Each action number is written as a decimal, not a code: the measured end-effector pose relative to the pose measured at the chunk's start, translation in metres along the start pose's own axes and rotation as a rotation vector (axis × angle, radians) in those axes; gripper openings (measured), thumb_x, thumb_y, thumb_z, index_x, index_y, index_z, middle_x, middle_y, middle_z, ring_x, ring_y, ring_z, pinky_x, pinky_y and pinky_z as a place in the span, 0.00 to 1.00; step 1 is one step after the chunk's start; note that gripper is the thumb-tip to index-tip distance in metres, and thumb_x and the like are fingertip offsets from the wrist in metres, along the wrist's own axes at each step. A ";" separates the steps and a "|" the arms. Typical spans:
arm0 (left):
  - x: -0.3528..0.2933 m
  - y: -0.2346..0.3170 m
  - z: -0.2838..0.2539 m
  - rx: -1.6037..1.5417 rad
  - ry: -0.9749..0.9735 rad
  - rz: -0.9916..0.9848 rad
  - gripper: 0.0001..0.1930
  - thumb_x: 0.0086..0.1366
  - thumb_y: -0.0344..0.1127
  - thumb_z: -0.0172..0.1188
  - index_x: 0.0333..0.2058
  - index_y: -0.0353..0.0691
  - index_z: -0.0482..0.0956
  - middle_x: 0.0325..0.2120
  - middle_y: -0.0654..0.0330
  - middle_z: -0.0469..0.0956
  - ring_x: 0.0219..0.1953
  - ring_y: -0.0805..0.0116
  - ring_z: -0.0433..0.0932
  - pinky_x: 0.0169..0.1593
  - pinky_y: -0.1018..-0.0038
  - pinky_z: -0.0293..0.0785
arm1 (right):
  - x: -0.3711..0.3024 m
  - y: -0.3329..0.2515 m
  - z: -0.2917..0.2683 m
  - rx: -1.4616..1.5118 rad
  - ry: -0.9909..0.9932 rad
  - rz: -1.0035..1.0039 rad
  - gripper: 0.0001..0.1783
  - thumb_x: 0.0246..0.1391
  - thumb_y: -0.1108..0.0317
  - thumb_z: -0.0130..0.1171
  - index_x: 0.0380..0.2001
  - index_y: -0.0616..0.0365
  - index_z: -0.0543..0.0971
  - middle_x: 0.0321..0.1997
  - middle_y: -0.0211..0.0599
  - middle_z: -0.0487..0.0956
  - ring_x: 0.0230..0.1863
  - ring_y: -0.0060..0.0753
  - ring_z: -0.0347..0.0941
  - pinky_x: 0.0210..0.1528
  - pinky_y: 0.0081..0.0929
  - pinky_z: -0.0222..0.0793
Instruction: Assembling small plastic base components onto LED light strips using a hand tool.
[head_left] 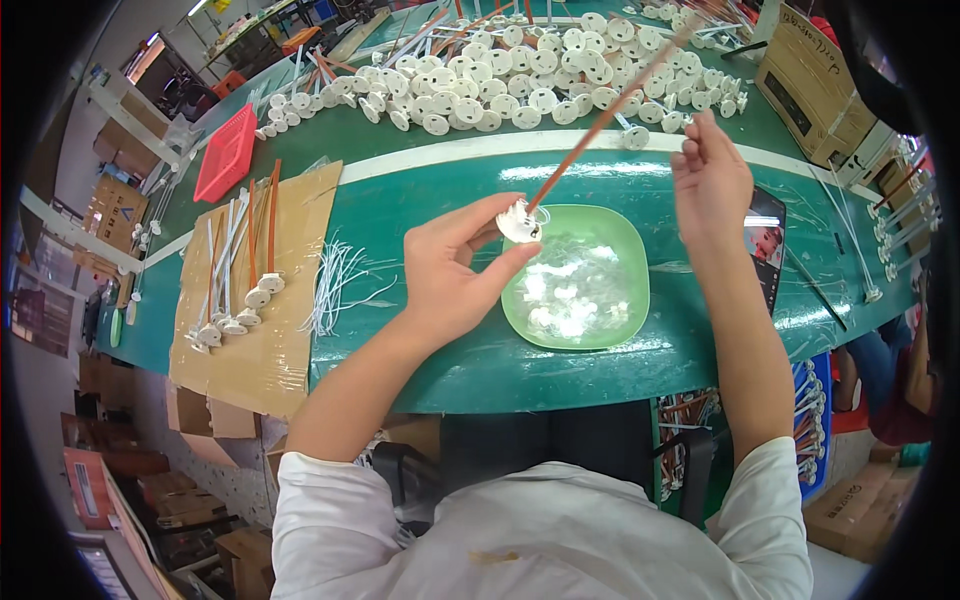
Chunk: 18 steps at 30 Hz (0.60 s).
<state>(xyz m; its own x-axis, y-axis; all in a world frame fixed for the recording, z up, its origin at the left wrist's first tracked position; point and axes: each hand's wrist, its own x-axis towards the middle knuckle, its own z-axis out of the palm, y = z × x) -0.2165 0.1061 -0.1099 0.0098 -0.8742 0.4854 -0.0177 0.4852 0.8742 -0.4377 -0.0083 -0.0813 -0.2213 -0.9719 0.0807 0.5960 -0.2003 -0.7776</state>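
Observation:
My left hand [450,262] pinches a white round base [517,222] between thumb and fingers, over the green bowl's far left side. A long reddish-brown rod [603,122] rises from the base, slanting up to the right, and a thin white cord [544,214] loops out beside it. My right hand [712,182] is raised to the right of the rod, fingers curled together; what they hold, if anything, I cannot make out. Beneath my hands stands a square light-green bowl [641,290] with small white pieces [570,295] in it.
A big pile of white round-based pieces [500,85] covers the far table. At left lie a cardboard sheet [265,355] bearing several rods with bases, a bundle of white cords [335,285] and a red basket [228,152]. A phone [765,245] and a carton [815,85] are at right.

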 end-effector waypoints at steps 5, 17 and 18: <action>0.000 -0.004 -0.006 0.549 0.138 0.271 0.20 0.46 0.27 0.72 0.40 0.31 0.79 0.37 0.50 0.81 0.37 0.63 0.82 0.41 0.73 0.78 | -0.030 0.008 0.014 -0.538 -0.326 -0.295 0.05 0.53 0.73 0.60 0.35 0.60 0.78 0.29 0.27 0.74 0.27 0.17 0.69 0.30 0.15 0.67; -0.002 0.008 0.001 0.785 0.225 0.445 0.20 0.43 0.28 0.72 0.37 0.33 0.80 0.35 0.50 0.81 0.35 0.57 0.82 0.37 0.72 0.78 | -0.077 0.027 0.021 -0.774 -0.751 -0.369 0.06 0.47 0.78 0.64 0.32 0.62 0.82 0.31 0.32 0.75 0.31 0.18 0.72 0.30 0.14 0.69; -0.002 0.009 0.001 0.797 0.231 0.443 0.20 0.43 0.28 0.72 0.37 0.33 0.80 0.35 0.50 0.81 0.34 0.57 0.82 0.37 0.72 0.78 | -0.078 0.027 0.022 -0.789 -0.727 -0.298 0.06 0.47 0.78 0.63 0.32 0.62 0.82 0.31 0.33 0.75 0.32 0.18 0.73 0.30 0.14 0.69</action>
<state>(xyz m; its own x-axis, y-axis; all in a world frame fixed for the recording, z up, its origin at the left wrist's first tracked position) -0.2173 0.1124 -0.1035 0.0356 -0.5464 0.8368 -0.7455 0.5431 0.3864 -0.3873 0.0598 -0.0944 0.3855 -0.7910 0.4750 -0.1208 -0.5537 -0.8239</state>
